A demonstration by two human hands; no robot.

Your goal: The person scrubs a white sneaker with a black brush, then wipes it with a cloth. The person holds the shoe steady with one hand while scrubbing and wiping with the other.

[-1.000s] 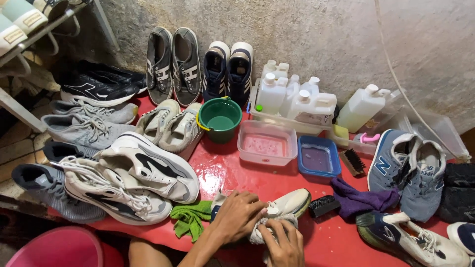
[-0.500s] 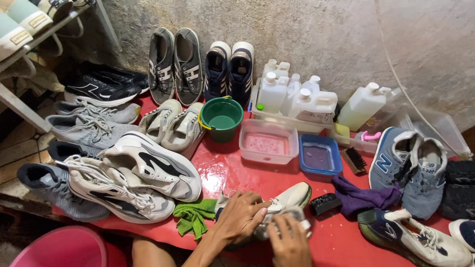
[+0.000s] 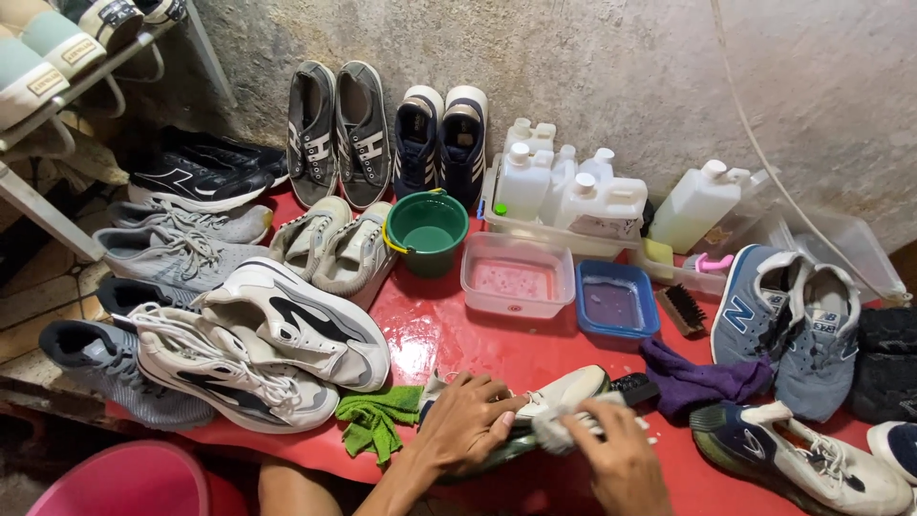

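Note:
My left hand [image 3: 465, 423] grips a white sneaker [image 3: 564, 392] lying on its side at the near edge of the red table [image 3: 497, 349]. My right hand [image 3: 621, 459] is closed on a pale rag [image 3: 557, 432] and presses it against the sneaker's side near the toe. A green cloth [image 3: 374, 419] lies just left of my left hand. A black brush [image 3: 634, 388] sits right behind the sneaker's toe, beside a purple cloth [image 3: 702, 380].
A green bucket [image 3: 426, 229], a clear tub [image 3: 517, 275] and a blue tub [image 3: 616, 300] stand mid-table before white bottles [image 3: 573, 191]. Pairs of sneakers crowd the left [image 3: 258, 344], the back wall [image 3: 382, 129] and the right [image 3: 788, 325]. A pink basin [image 3: 115, 483] sits below left.
My right hand has slid the rag rightward along the sneaker toward its toe. The sneaker has tipped further onto its side. The view has shifted slightly.

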